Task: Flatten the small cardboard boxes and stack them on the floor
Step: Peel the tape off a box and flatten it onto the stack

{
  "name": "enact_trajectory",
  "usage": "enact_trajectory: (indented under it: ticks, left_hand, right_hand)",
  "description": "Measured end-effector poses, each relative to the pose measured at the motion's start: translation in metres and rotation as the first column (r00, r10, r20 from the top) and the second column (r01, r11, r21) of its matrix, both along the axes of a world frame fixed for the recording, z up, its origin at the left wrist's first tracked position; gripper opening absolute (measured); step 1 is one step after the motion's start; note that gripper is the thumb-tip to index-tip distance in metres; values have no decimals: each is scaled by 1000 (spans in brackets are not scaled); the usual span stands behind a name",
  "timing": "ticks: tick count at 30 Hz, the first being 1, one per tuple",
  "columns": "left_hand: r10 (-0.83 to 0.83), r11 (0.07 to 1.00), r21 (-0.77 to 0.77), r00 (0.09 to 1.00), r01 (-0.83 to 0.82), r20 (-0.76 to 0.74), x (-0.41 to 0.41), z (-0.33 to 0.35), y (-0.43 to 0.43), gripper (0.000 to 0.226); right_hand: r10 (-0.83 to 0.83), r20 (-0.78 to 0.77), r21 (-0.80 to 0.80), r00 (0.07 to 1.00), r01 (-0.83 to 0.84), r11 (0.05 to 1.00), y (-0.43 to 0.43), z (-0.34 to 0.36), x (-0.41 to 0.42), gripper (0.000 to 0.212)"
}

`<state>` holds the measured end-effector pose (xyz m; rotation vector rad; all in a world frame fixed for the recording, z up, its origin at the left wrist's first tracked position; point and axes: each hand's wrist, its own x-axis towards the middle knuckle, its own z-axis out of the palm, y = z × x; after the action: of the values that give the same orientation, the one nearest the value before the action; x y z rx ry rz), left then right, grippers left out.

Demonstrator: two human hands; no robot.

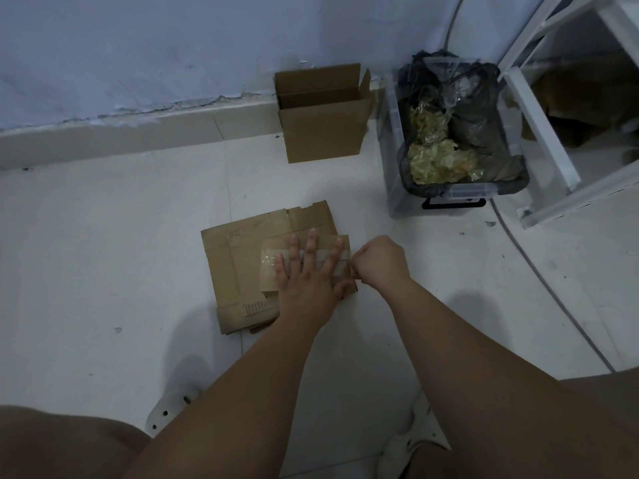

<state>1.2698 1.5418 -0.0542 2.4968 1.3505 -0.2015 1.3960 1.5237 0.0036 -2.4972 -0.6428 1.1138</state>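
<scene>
One open box (323, 133) stands at the floor's far edge. At least two flattened boxes (238, 271) lie stacked mid-floor, with one taped box (268, 281) on top bearing one tape strip (268, 254). There are one left hand (304, 278), one right hand (378, 261), one bin (449, 193), two slippers (166, 409), one cable (553, 288) and one rack (539, 133).

Left hand (304, 274) and right hand (378, 262) bare. Feet in white clogs (167, 407), round vent holes through the uppers.

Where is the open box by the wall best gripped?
On the open box, probably take the front panel's top edge from above: it stands upright with its top open, so fingers can hook inside. The wall behind and the bin beside it block those sides.
</scene>
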Motion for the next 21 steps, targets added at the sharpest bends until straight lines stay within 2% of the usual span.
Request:
enact_trajectory:
  ticks: [4,10,14,17,21]
  left_hand:
    - [18,999,-41,1000,-18,3,2,1,-2,61]
    - [23,1000,8,999,-23,-34,3,-1,-8,56]
    - [31,999,-12,1000,-31,6,4,4,-7,64]
    - [96,992,-87,991,-88,90,9,12,-6,68]
    - [257,961,-153,945,-229,204,16,18,6,29]
  right_hand:
    - [91,99,-37,991,-88,995,2,4,-5,16]
    - [141,165,-14,976,-140,990,10,9,-5,22]
    - [237,92,-41,967,-234,971,20,16,-4,21]
    - [275,101,-64,956,-270,961,24,21,-10,12]
    - [254,70,-56,965,-251,966,30,28,-10,16]
